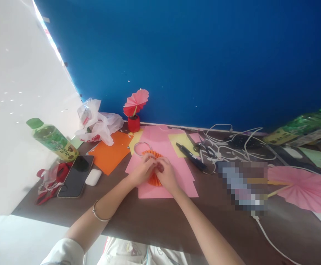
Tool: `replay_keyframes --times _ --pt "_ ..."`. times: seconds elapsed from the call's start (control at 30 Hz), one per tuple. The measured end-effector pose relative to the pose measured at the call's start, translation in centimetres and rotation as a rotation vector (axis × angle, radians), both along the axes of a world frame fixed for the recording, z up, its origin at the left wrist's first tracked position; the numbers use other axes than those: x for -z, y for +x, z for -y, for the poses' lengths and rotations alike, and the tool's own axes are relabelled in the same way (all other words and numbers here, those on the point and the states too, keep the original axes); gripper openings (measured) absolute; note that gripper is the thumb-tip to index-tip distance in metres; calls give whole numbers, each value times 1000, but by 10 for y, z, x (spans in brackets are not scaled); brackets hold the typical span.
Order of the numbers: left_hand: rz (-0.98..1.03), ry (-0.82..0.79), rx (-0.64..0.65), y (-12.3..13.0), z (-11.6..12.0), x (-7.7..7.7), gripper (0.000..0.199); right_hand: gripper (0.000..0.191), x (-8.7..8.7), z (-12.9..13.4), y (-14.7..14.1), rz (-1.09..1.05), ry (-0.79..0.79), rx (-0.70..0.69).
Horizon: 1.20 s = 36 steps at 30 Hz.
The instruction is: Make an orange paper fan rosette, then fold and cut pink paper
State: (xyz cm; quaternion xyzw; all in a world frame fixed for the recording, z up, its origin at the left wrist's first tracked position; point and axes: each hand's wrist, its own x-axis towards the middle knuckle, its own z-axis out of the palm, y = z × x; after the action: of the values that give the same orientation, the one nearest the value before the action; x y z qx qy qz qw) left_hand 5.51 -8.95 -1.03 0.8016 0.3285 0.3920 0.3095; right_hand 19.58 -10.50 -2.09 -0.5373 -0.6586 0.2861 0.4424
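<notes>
Over the middle of the table, my left hand (144,170) and my right hand (166,173) meet with bent fingers on a pleated orange paper rosette (155,179). Its folds fan out above and below my fingers, which hide its centre. Beneath it lie pink paper sheets (177,184) on the dark table. Just beyond my left hand rests a metal ring (142,148). Off to the right of my hands is a black pen-like tool (191,157), lying across a yellow sheet (176,144) and the pink paper.
Left stand a green-capped bottle (53,140), a phone (77,176), a white earbud case (93,177), orange paper (111,151) and a plastic bag (102,123). A paper flower in a red pot (133,123) is at the back. Right are white cables (218,147) and a pink paper fan (306,187).
</notes>
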Motion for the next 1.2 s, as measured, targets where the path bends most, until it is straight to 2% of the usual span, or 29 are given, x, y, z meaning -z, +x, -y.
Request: replay_keyframes --times 0.13,0.3,0.47,0.7,0.9,1.2 --pt "-30 24 24 -2 -1 2 18 16 -1 1 0 19 9 12" --pt "12 45 -33 -2 -5 8 17 15 -2 2 1 48 63 29" --pt "32 33 -105 -2 -5 5 16 12 -5 3 4 35 51 37" --pt "77 34 -141 0 -6 5 13 16 -17 5 9 94 50 -56" --pt "101 -38 -182 -1 -7 12 11 13 -22 5 14 113 9 -99" --pt "111 -184 -225 0 -5 8 10 13 -15 4 17 -2 -51 -2"
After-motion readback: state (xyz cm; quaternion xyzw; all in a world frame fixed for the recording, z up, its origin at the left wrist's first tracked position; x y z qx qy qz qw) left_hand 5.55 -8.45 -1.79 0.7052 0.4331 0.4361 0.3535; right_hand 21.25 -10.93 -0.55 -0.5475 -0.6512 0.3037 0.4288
